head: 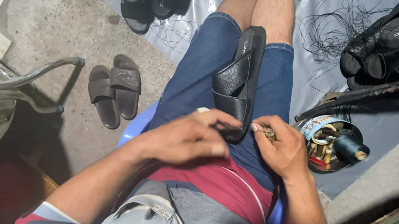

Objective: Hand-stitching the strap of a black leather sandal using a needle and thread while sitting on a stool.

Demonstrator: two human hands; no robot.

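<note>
Between the two hands, in the head view, a black sandal (238, 83) is laid along the lap, heel end nearest. The left hand (190, 139) is closed over that end; the right hand (277, 144) pinches a small brass-coloured tool (270, 133). A thread tin (331, 145) lies just right. The sandal should be steadied firmly against the thigh.

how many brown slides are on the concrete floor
2: brown slides lie side by side on the concrete floor, left of the person's knee. The sandal on the lap under the left hand and right hand is black.
</note>
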